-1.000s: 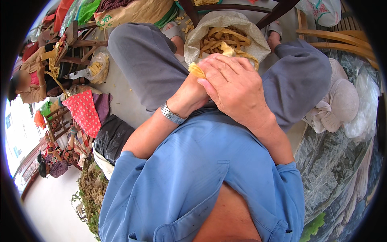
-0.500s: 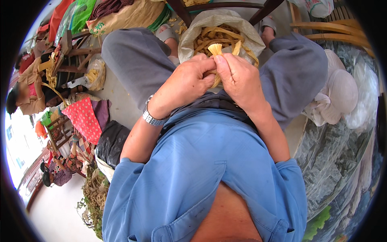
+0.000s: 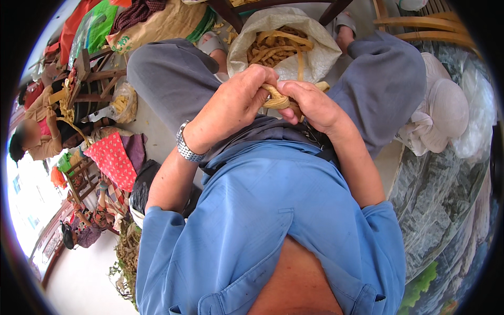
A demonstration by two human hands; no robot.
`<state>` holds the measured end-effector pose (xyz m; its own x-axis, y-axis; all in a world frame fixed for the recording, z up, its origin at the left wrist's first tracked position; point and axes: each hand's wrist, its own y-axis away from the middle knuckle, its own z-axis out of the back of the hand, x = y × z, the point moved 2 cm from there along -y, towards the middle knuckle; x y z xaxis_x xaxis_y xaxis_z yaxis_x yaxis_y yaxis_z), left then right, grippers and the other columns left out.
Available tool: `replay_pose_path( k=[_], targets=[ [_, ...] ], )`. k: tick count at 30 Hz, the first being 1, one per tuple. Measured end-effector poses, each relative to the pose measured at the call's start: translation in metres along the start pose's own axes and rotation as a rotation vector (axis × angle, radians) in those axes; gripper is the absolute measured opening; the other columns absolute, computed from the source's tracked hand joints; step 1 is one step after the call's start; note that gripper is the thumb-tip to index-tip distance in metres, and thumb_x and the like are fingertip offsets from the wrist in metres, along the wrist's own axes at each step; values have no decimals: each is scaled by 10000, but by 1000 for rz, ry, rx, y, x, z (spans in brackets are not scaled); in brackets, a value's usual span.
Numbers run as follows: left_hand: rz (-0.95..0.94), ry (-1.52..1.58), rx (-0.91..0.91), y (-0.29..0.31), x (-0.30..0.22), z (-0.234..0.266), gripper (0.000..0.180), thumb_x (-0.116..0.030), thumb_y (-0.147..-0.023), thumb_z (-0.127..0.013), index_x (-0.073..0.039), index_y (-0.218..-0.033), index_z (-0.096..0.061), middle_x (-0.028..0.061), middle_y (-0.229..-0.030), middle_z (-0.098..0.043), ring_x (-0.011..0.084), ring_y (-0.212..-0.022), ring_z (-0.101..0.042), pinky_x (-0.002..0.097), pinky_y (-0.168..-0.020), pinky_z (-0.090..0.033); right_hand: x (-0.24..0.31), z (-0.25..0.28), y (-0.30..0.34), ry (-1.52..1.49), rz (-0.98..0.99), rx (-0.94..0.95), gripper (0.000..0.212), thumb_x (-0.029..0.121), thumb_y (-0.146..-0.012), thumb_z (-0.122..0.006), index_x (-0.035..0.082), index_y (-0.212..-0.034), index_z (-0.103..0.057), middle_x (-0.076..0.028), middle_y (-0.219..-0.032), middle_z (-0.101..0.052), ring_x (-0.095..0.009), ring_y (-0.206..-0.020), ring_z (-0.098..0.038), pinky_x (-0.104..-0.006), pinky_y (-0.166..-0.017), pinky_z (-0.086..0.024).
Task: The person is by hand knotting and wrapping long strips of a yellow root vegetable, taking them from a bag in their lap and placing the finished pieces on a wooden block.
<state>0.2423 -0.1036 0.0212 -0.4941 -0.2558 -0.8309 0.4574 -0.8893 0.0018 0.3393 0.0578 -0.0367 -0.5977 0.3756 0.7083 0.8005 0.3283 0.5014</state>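
A bundle of long yellow strips (image 3: 275,98) is held between my two hands, above my lap. It bends into a loop at the left, and its ends poke out beyond my right hand. My left hand (image 3: 239,101), below a metal-banded wristwatch (image 3: 188,143), is closed round the looped part. My right hand (image 3: 314,106) is closed on the bundle, thumb on top. Part of the bundle is hidden under the fingers. Just beyond stands an open white woven sack (image 3: 324,51) of tan strips (image 3: 278,47), between my feet. One flat strip (image 3: 301,65) runs from it toward my hands.
A dark wooden frame (image 3: 273,6) stands behind the sack. To the left are a clear bag of yellow pieces (image 3: 125,103), a red patterned cloth (image 3: 112,161) and a person (image 3: 44,136) holding yellow strips. Clear plastic sheeting (image 3: 438,210) and a pale hat (image 3: 451,107) lie right.
The bundle's cut ends, which pointed up between my hands, now stick out to the right. The bundle shows as a loop, and my hands have come slightly lower and a little apart.
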Motion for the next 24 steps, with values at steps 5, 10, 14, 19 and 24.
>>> replay_pose_path(
  k=[5,10,14,19,24],
  targets=[
    [196,55,-78,2,4,3,145,-81,-975,-606,-4,-1097,-625,66,-1062,-637,168,-925,-621,274,-826,-508,17,-12,10,190,182,-154,368,344,-1015,-568,38,-1218,-591,-21,-868,-623,-76,-717,-555,-211,-624,-455],
    [680,775,24,8,8,5,253,-246,-1016,-621,-17,-1113,-665,2,-909,-642,78,-743,-576,242,-666,-484,18,1,23,268,283,-173,333,202,-992,-622,55,-1286,-569,-50,-996,-660,-96,-767,-594,-258,-696,-512],
    [675,1294,97,14,4,-4,304,-187,-1019,-590,51,-1208,-610,57,-863,-642,131,-715,-599,253,-637,-501,21,2,29,685,494,-186,327,149,-980,-613,43,-1286,-569,-80,-973,-672,-146,-795,-641,-285,-735,-529],
    [514,1208,465,14,15,-5,406,-198,-1023,-578,53,-1340,-540,93,-993,-678,159,-907,-647,286,-831,-522,39,1,33,843,618,-238,202,117,-1006,-570,51,-1190,-620,-100,-962,-673,-220,-813,-661,-326,-717,-523],
    [335,562,87,4,-7,-4,367,-123,-1021,-578,7,-1358,-511,98,-1112,-655,163,-1060,-601,296,-922,-504,57,-6,34,1160,397,-297,161,190,-1000,-588,35,-989,-547,-174,-837,-624,-364,-755,-625,-427,-649,-481]
  ],
)
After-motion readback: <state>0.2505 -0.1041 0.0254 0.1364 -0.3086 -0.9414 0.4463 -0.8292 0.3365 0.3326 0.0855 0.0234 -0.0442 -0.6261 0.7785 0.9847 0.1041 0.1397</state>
